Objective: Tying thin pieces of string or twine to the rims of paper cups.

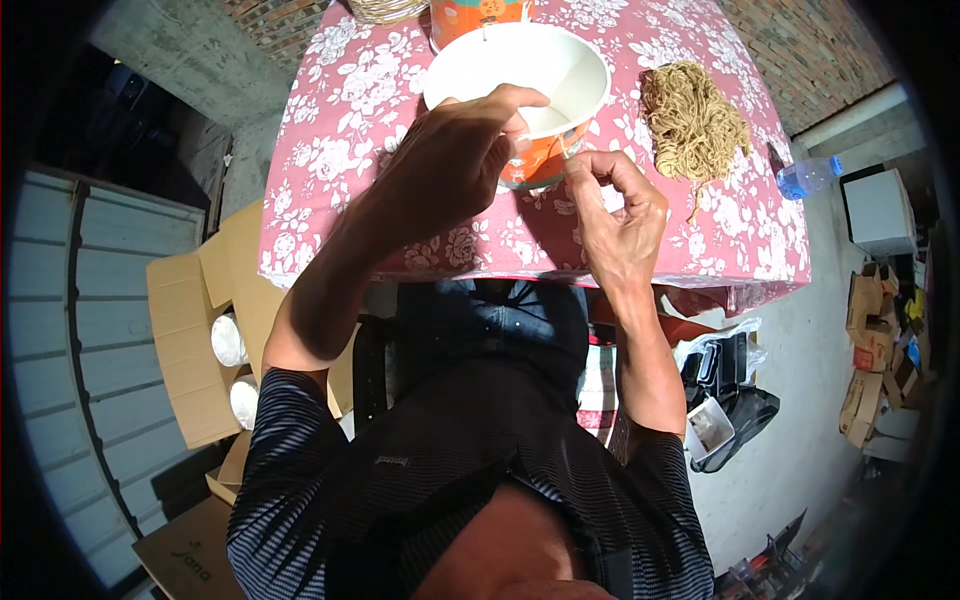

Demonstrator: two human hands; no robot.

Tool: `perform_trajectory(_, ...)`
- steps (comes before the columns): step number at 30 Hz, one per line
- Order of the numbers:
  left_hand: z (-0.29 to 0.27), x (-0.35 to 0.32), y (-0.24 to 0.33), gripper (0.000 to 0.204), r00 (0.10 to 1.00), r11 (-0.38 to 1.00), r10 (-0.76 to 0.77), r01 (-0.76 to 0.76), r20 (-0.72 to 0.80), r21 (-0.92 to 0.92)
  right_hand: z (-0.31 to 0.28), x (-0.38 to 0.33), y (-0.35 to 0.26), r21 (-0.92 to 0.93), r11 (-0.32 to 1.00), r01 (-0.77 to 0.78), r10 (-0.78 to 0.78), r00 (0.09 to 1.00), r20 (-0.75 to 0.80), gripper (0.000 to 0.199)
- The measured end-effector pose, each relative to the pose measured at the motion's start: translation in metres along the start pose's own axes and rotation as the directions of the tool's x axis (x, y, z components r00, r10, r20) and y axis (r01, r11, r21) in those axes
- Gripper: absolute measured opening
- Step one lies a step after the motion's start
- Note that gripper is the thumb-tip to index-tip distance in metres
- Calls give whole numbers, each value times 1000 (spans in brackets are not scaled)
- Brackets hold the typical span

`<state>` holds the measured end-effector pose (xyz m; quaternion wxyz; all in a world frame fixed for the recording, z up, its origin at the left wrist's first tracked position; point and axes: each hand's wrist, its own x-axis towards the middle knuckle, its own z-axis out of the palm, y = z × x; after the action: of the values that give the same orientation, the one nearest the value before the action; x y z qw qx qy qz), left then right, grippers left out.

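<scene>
A round paper bucket (530,177), orange outside and white inside, stands near the front of the table. My left hand (465,135) is at its near rim, index finger reaching over into the mouth and thumb close to the outer wall; it seems to grip the rim between them. Just right of it, my right hand (622,205) is closed in a pinch at the bucket's outer side. A short, thin, pale piece of cord (563,148) sticks up from its fingertips against the orange wall. Where the cord's other end goes is hidden.
On the pink flowered tablecloth (350,140), a heap of tan twine (692,120) lies to the right. Behind stand another orange bucket (470,14) and a coil of cord (388,8). A blue-capped bottle (808,178) is beyond the right edge; cardboard boxes (185,350) are at the left.
</scene>
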<state>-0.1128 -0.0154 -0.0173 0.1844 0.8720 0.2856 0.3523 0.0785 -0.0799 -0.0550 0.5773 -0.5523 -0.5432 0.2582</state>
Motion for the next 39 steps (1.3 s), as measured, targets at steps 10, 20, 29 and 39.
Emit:
perform_trajectory(10, 1, 0, 2, 46, 1000, 1000, -13, 12, 3, 15, 0, -2, 0, 23, 999, 44, -44, 999, -9, 10)
perform_trajectory(20, 1, -1, 4, 48, 999, 1000, -15, 15, 31, 3, 2, -3, 5, 0, 1000, -1, 1, 999, -34, 13)
perform_trajectory(29, 6, -4, 2, 51, 997, 999, -32, 31, 71, 13, 6, -3, 5, 27, 999, -17, 18, 998, -55, 13)
perform_trajectory(39, 8, 0, 4, 39, 998, 997, 57, -57, 12, 44, 3, -4, 7, 101, 990, -94, 98, 995, -33, 14)
